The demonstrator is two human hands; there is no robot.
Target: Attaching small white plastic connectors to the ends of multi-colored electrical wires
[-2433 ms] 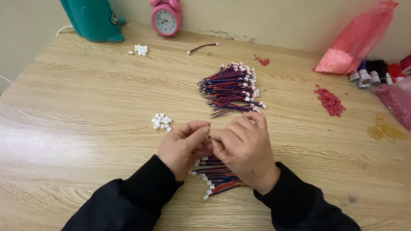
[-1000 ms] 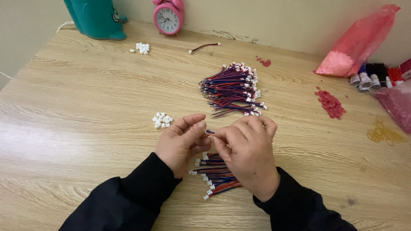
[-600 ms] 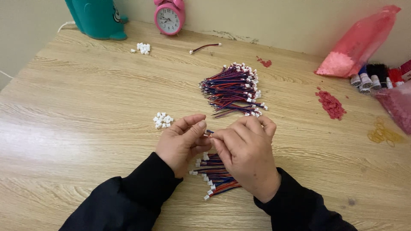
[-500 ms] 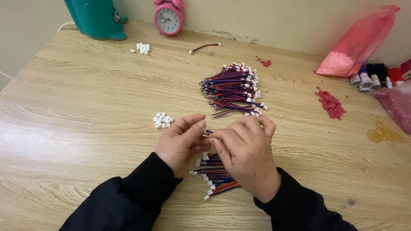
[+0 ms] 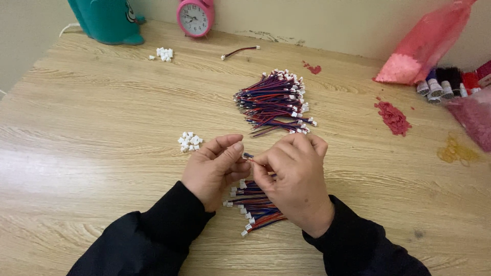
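My left hand (image 5: 214, 168) and my right hand (image 5: 294, 176) meet over the wooden table (image 5: 92, 128), fingertips pinched together on a short red-and-blue wire lead (image 5: 248, 156). Under my hands lies a small pile of wire leads with white plugs (image 5: 253, 207). A larger pile of the same red, blue and black leads (image 5: 273, 99) lies just beyond my hands. A little heap of white plastic connector housings (image 5: 189, 141) sits next to my left hand.
At the back stand a teal container (image 5: 107, 20) and a pink alarm clock (image 5: 195, 17), with another heap of white housings (image 5: 164, 53) and a single lead (image 5: 239, 51). A pink bag (image 5: 424, 46), thread spools (image 5: 442, 84) and red bits (image 5: 393, 116) lie at right.
My hands have stayed almost in place; the fingers have shifted slightly on the lead, and my left hand has lifted a little off the near pile.
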